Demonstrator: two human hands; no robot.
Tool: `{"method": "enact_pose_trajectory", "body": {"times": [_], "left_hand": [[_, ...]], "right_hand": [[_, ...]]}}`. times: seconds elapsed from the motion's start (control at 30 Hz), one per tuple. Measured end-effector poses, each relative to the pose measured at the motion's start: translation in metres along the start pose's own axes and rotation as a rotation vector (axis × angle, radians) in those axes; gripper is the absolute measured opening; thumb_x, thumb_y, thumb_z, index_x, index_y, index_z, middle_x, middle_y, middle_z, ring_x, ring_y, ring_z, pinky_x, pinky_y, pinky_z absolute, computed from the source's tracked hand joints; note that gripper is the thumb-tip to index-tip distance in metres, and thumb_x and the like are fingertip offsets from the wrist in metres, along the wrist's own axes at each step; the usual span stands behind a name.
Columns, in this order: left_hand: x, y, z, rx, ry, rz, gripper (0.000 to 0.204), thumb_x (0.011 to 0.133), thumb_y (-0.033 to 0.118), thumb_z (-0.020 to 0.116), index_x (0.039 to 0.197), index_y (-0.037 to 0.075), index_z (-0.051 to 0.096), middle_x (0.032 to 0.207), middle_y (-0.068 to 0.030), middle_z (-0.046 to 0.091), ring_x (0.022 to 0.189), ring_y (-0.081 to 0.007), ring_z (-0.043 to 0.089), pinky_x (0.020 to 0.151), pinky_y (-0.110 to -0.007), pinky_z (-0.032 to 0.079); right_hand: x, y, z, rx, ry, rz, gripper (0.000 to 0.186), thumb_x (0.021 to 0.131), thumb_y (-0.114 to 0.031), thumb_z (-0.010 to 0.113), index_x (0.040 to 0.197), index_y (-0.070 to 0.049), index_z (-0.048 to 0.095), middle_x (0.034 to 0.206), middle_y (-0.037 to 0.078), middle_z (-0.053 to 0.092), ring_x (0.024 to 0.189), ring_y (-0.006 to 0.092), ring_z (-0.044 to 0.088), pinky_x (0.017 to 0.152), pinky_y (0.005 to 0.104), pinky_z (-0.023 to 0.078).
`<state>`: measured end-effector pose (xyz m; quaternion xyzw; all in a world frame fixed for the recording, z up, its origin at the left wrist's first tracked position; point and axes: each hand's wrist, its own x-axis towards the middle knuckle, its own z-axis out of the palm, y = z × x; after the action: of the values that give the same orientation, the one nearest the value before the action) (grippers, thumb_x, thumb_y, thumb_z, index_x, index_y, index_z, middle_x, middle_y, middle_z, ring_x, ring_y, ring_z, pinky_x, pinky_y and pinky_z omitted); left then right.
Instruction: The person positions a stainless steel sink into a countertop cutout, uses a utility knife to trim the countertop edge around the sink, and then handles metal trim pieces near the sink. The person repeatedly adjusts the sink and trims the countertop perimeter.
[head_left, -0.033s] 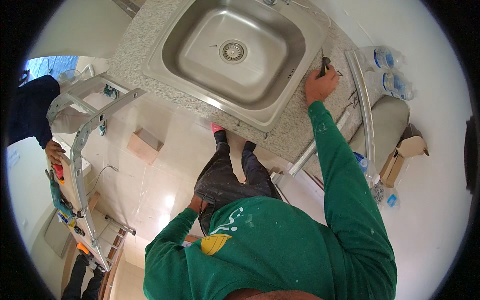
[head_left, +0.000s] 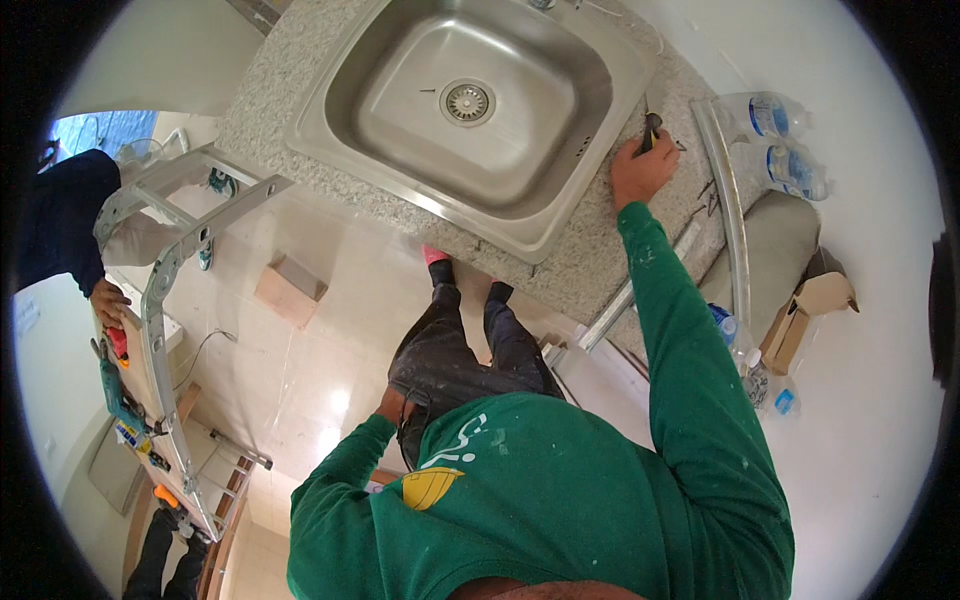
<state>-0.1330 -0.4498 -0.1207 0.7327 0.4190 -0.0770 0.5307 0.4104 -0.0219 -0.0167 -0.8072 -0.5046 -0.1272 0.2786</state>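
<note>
On the speckled stone countertop [head_left: 590, 290], just right of the sink, my right hand [head_left: 643, 170] is closed around a tool with a black and yellow handle [head_left: 651, 128]. It looks like a screwdriver, though its tip is hard to make out. The stainless steel sink [head_left: 460, 115] sits in the counter, with a round strainer [head_left: 467, 103] in its bowl. A small dark sliver [head_left: 427, 91] lies beside the strainer. My left hand [head_left: 396, 405] hangs at my hip against my dark trousers, its fingers hidden at the pocket.
Plastic bottles [head_left: 790, 170], a grey roll [head_left: 765, 250] and an opened cardboard box [head_left: 795, 320] lie right of a metal strip [head_left: 728, 190]. A metal ladder [head_left: 165, 260] stands left, near another person's hand [head_left: 108, 300] and a green drill [head_left: 118, 395]. A carton [head_left: 290, 290] rests on the floor.
</note>
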Motion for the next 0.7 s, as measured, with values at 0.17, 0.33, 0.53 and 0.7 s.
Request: {"method": "enact_pose_trajectory", "body": {"times": [0.17, 0.33, 0.53, 0.7], "left_hand": [[-0.008, 0.004, -0.012, 0.026, 0.057, 0.033, 0.057, 0.105, 0.032, 0.054, 0.155, 0.007, 0.047, 0.162, -0.0153, 0.045, 0.15, -0.0366, 0.04, 0.126, -0.043, 0.03], [-0.006, 0.052, -0.086, -0.291, 0.006, -0.049, 0.053, 0.098, 0.026, 0.061, 0.146, 0.004, 0.055, 0.15, -0.0221, 0.055, 0.139, -0.0441, 0.05, 0.118, -0.046, 0.04], [-0.036, 0.066, -0.107, -0.274, -0.06, -0.014, 0.047, 0.09, 0.018, 0.065, 0.135, 0.004, 0.062, 0.136, -0.0245, 0.063, 0.124, -0.0454, 0.059, 0.107, -0.05, 0.048], [-0.051, 0.055, -0.091, 0.06, -0.013, 0.144, 0.044, 0.085, 0.008, 0.065, 0.129, 0.002, 0.065, 0.135, -0.024, 0.064, 0.124, -0.0429, 0.06, 0.109, -0.05, 0.049]], "right_hand": [[-0.001, -0.001, 0.001, -0.021, -0.019, 0.026, 0.047, 0.09, -0.018, 0.067, 0.13, 0.003, 0.054, 0.124, 0.025, 0.054, 0.113, 0.0438, 0.054, 0.098, 0.0565, 0.044], [0.006, 0.0, 0.006, -0.011, -0.004, 0.008, 0.048, 0.09, -0.018, 0.066, 0.131, 0.004, 0.054, 0.124, 0.026, 0.054, 0.114, 0.0442, 0.054, 0.099, 0.0565, 0.044], [0.005, 0.002, 0.008, -0.009, 0.012, -0.021, 0.05, 0.091, -0.02, 0.067, 0.134, 0.003, 0.055, 0.124, 0.026, 0.055, 0.112, 0.0442, 0.054, 0.097, 0.0567, 0.044], [0.006, 0.004, 0.01, -0.001, 0.034, -0.026, 0.049, 0.09, -0.018, 0.067, 0.133, 0.004, 0.056, 0.123, 0.027, 0.057, 0.112, 0.0451, 0.054, 0.098, 0.0559, 0.044]]}}
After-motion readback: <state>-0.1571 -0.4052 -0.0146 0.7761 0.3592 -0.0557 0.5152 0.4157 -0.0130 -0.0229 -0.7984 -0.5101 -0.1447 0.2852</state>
